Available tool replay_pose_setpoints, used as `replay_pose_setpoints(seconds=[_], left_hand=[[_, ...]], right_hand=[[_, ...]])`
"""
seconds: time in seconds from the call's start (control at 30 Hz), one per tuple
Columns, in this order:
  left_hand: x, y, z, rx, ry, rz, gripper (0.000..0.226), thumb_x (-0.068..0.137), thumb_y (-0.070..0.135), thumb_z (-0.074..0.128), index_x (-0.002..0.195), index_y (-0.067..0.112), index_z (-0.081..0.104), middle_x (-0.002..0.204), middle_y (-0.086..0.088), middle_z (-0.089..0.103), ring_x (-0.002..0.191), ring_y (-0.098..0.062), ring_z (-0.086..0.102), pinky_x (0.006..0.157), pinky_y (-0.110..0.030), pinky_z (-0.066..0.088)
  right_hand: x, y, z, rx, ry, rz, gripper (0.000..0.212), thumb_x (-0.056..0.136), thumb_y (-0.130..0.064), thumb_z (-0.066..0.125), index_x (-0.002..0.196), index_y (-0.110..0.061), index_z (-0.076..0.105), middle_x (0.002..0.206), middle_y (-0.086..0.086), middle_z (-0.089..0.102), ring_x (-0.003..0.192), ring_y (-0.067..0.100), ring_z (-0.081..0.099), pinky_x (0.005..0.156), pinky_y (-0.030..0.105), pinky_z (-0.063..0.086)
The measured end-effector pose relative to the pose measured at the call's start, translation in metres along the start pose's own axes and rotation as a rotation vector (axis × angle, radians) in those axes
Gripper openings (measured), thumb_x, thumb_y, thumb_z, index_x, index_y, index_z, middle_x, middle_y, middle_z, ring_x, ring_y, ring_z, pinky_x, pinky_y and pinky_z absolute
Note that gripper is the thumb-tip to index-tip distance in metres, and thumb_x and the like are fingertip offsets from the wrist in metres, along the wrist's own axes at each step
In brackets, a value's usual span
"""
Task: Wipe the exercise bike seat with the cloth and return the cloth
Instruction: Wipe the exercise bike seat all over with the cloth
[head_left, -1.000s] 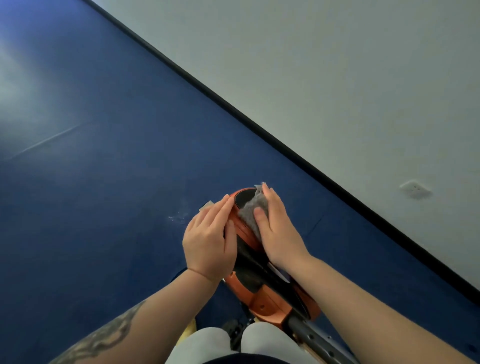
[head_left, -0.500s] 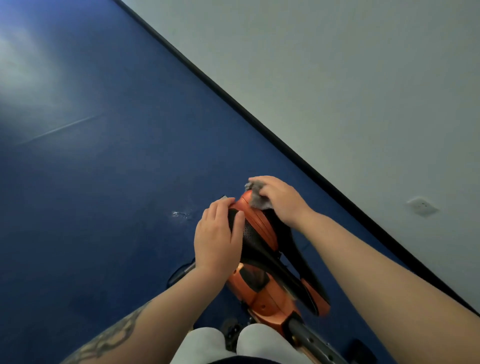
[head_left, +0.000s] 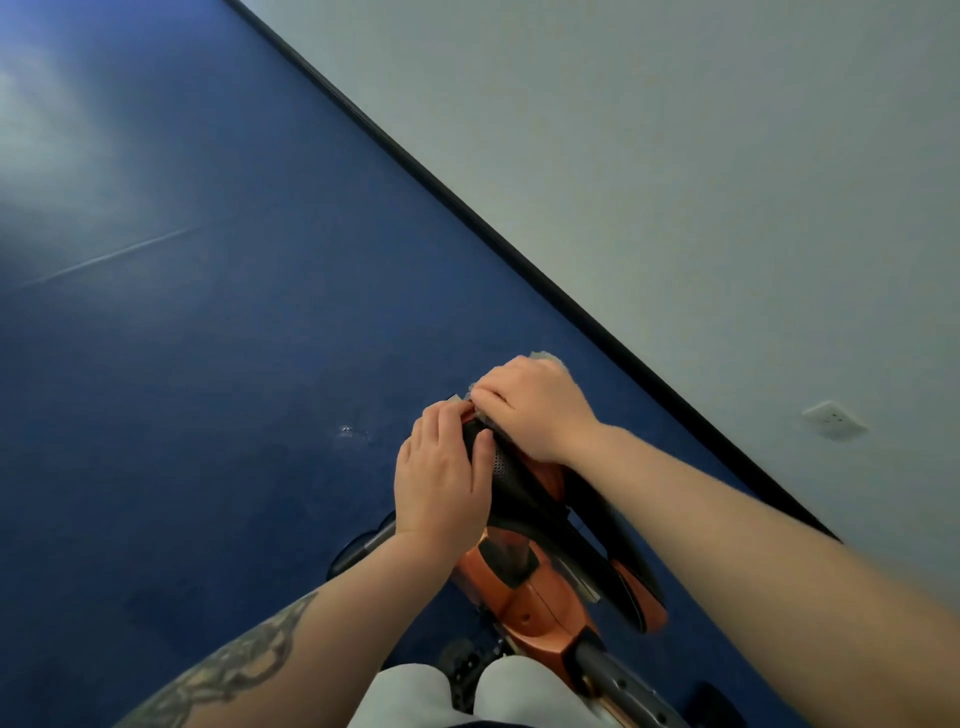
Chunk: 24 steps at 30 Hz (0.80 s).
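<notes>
The orange and black exercise bike seat (head_left: 545, 499) runs from the lower middle up toward the centre of the head view. My left hand (head_left: 441, 478) grips the seat's left side near its far end, thumb on top. My right hand (head_left: 530, 405) presses the grey cloth (head_left: 545, 357) over the seat's far tip, fingers curled; only small edges of the cloth show past the knuckles and fingertips. The two hands almost touch at the tip.
The orange seat mount (head_left: 530, 608) and grey post (head_left: 618, 680) lie below. Blue floor (head_left: 208, 364) spreads left, a black baseboard (head_left: 519, 260) and pale wall (head_left: 675, 156) with a socket (head_left: 834, 420) stand right. My white-clad knees (head_left: 467, 696) show at the bottom.
My right hand slid the cloth from the seat's top surface out to the far tip and curled over it. The left hand kept its hold on the seat's left side.
</notes>
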<state>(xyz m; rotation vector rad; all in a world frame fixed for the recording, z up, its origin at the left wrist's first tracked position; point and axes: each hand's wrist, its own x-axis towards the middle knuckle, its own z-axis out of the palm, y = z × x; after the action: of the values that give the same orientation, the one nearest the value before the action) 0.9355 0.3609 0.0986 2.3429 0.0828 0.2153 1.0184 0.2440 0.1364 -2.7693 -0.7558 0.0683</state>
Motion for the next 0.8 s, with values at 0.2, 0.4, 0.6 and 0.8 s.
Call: replay_pose_setpoints(seconds=[0.2, 0.4, 0.6, 0.8], left_hand=[[0.000, -0.001, -0.004, 0.031, -0.039, 0.022, 0.038, 0.092, 0.044, 0.025, 0.119, 0.024, 0.042, 0.120, 0.003, 0.052, 0.109, -0.016, 0.049, 0.096, -0.041, 0.042], [0.001, 0.001, -0.005, -0.003, -0.063, 0.032, 0.036, 0.092, 0.044, 0.025, 0.118, 0.025, 0.041, 0.118, 0.004, 0.052, 0.103, -0.015, 0.052, 0.092, -0.042, 0.045], [0.002, -0.004, -0.006, -0.027, -0.121, 0.079, 0.039, 0.095, 0.043, 0.022, 0.126, 0.029, 0.039, 0.131, 0.006, 0.047, 0.120, -0.012, 0.041, 0.103, -0.042, 0.038], [0.004, -0.006, -0.012, 0.107, -0.177, 0.281, 0.048, 0.097, 0.037, 0.015, 0.142, 0.030, 0.031, 0.147, 0.006, 0.039, 0.140, -0.013, 0.022, 0.114, -0.037, 0.022]], right_hand=[[0.008, 0.022, -0.002, 0.193, -0.121, 0.442, 0.044, 0.095, -0.043, 0.026, 0.103, -0.026, 0.066, 0.111, -0.003, 0.066, 0.104, 0.023, 0.056, 0.075, 0.037, 0.040], [-0.011, 0.009, 0.006, 0.076, 0.084, 0.127, 0.039, 0.094, -0.044, 0.030, 0.100, -0.034, 0.068, 0.108, -0.015, 0.066, 0.104, 0.012, 0.053, 0.093, 0.036, 0.034], [-0.004, 0.022, 0.004, 0.387, 0.000, 0.616, 0.044, 0.095, -0.051, 0.024, 0.113, -0.034, 0.061, 0.121, -0.005, 0.061, 0.111, 0.021, 0.052, 0.081, 0.037, 0.040], [-0.065, -0.003, 0.020, 0.255, 0.199, 0.642, 0.049, 0.098, -0.048, 0.018, 0.146, -0.037, 0.021, 0.150, -0.010, 0.032, 0.132, 0.018, 0.036, 0.089, 0.042, 0.043]])
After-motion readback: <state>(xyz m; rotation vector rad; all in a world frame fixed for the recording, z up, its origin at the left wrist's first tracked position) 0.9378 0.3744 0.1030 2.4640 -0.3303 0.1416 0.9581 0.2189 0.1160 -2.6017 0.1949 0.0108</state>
